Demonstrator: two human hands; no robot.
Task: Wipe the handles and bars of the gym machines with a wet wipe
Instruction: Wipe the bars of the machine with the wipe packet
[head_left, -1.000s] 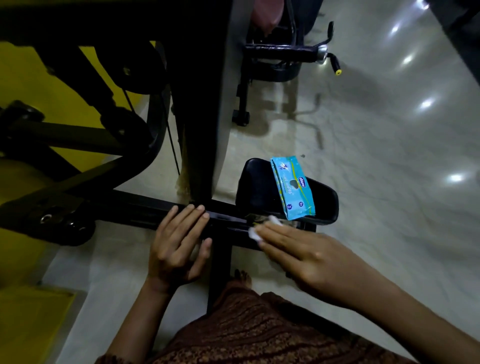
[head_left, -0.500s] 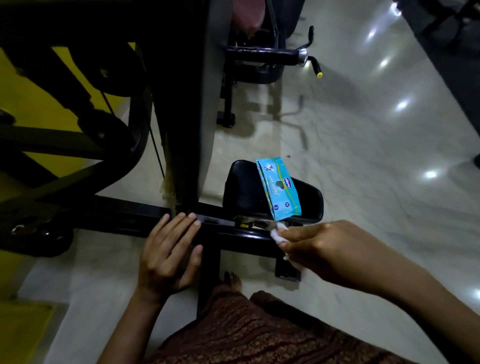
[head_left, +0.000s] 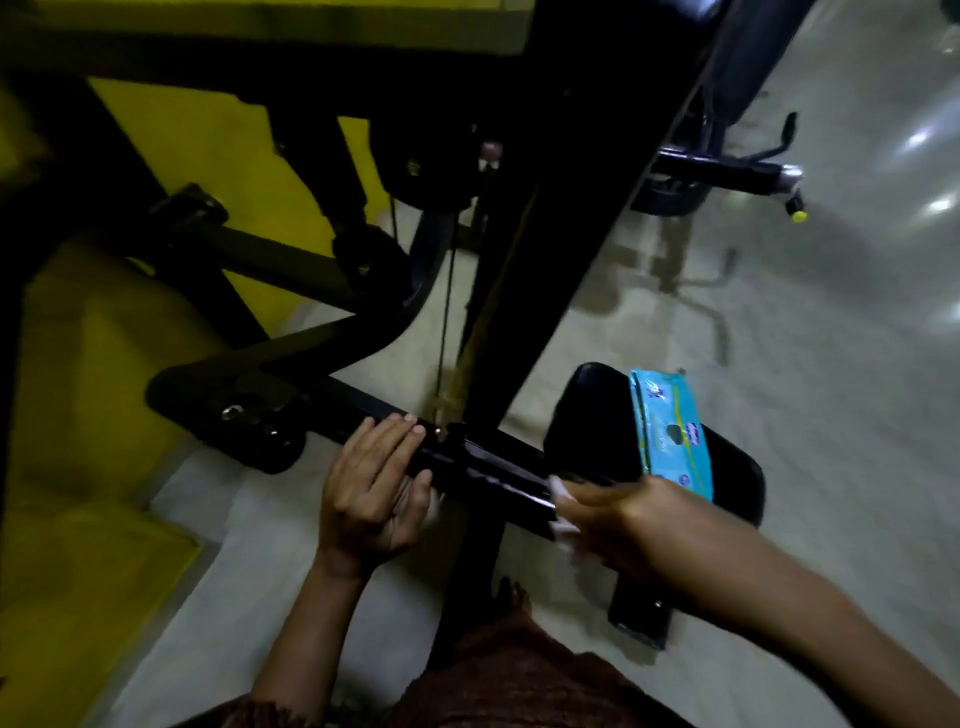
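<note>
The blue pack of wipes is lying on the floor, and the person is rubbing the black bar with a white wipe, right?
Not quite. The head view shows the blue pack of wipes lying on the black padded seat, not the floor. The rest holds: the right hand rubs the black bar with a white wipe.

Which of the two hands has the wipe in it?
The right hand, by the blue pack: it holds the white wipe against the black bar. The left hand only grips the bar, with no wipe.
</note>
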